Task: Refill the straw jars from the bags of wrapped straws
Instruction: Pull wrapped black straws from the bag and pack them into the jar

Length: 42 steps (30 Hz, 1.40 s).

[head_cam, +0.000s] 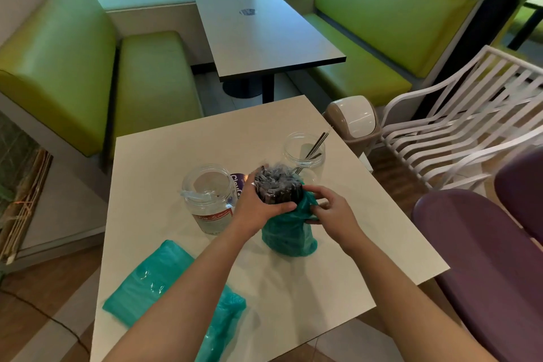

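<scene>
Standing upright at the centre of the frame on the pale square counter (293, 288), a teal plastic bag (289, 233) is held by both hands. The bundle of dark wrapped straws (277, 185) rising from its mouth is gripped by the left hand (261, 204), whose grip is curled round it, thumb across the front. The bag's teal rim is pinched by the right hand (332, 210), its grip clamped on the plastic. Just left of the bundle, a clear plastic jar with a red label (210, 198) is seen open-mouthed. Behind, toward the upper right, a second clear jar (305, 153) holds a few leaning straws. A flat teal bag (164, 282) lies at the lower left.
</scene>
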Motion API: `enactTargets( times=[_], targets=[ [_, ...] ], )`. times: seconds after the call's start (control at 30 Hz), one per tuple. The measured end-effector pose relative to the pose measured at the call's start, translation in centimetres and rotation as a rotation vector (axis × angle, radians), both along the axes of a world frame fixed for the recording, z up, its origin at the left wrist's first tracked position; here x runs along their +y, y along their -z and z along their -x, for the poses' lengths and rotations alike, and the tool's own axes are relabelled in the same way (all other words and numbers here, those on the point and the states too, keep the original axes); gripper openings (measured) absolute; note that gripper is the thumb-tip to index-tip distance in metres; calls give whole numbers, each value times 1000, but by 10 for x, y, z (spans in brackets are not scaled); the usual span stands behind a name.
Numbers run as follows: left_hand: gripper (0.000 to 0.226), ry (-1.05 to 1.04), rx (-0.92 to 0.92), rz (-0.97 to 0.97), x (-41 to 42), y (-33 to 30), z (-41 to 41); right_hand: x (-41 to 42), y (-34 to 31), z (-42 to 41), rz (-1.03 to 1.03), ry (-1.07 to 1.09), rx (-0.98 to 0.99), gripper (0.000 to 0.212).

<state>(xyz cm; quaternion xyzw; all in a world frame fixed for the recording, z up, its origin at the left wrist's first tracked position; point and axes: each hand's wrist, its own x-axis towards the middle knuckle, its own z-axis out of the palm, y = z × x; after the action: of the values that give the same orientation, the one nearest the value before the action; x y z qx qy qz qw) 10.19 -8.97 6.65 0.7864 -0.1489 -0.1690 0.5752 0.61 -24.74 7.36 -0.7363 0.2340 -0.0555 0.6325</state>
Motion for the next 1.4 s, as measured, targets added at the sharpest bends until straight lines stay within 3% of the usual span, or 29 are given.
enactTargets(
  times=[0.13, 0.23, 0.37, 0.5, 0.6, 0.67, 0.8, 0.97, 1.13, 1.33, 1.4],
  targets=[
    [84, -98, -49, 4, 0, 0, 0, -2, 1, -6, 44, 3, 16, 52],
    [76, -141, -103, 26, 0, -2, 1, -1, 1, -13, 49, 0, -19, 54],
    [76, -162, -131, 14, 2, 1, -2, -1, 5, -19, 50, -12, -35, 50],
    [83, -202, -71, 24, 7, 3, -5, -6, 22, -17, 299, -4, 89, 45],
    [90, -179, -23, 34, 12, 1, -9, -10, 27, -14, 371, 24, 167, 38],
    [93, -149, -14, 35, 12, 3, -10, -5, 21, -17, 323, 70, 80, 30],
    [91, -130, 17, 70, 9, 7, -7, 9, 1, -25, 13, 105, -46, 25],
    [93, -78, -3, 55, 10, 18, -9, 11, 12, -29, 115, 126, -11, 16],
    [86, -78, 8, 34, 8, 23, -9, 10, 23, -28, 214, 109, 30, 22],
    [85, -59, 32, 46, 10, 25, -10, 12, 3, -31, 372, 15, -129, 53],
    [79, -77, 40, 54, 10, 24, -9, 12, -1, -36, 385, -53, -130, 49]
  ],
)
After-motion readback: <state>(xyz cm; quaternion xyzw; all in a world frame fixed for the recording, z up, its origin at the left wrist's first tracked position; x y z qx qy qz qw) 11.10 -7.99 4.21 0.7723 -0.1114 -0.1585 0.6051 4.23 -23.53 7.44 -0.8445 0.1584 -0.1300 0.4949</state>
